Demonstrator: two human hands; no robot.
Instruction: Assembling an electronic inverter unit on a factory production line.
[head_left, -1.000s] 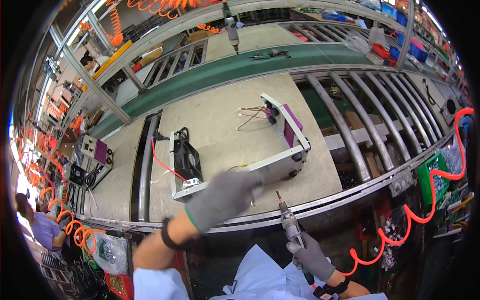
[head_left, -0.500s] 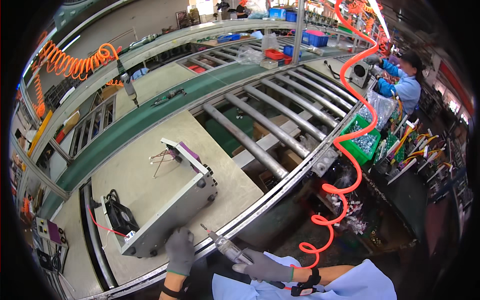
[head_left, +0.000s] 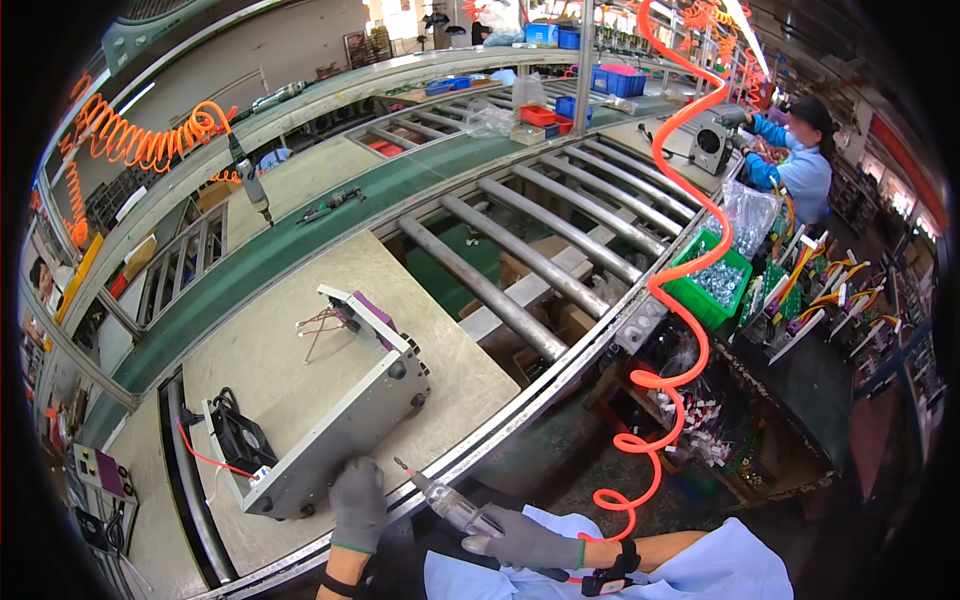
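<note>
A grey open metal chassis [head_left: 340, 430] lies on a board, its outer wall with black round feet toward me. A black fan [head_left: 240, 432] with red and white wires sits at its left end. At its far right end is a purple-edged panel [head_left: 372, 312] with thin brown wires beside it. My left hand [head_left: 358, 505], in a grey glove, is closed next to the chassis's near wall; what its fingers hold, if anything, is hidden. My right hand [head_left: 528, 540], gloved too, wraps round a pneumatic screwdriver [head_left: 455, 505], its bit pointing up and left, apart from the chassis.
An orange coiled air hose [head_left: 697, 335] runs up from the screwdriver. Metal rollers [head_left: 510, 290] lie beyond the board [head_left: 462, 362]. At the right stand a green bin [head_left: 735, 300] of small hardware and several wired circuit boards [head_left: 800, 290]. A co-worker [head_left: 800, 160] handles a grey unit [head_left: 712, 145].
The view has shifted slightly, and the scene sits a little further left. My hands, the screwdriver and the chassis keep nearly the same places relative to each other.
</note>
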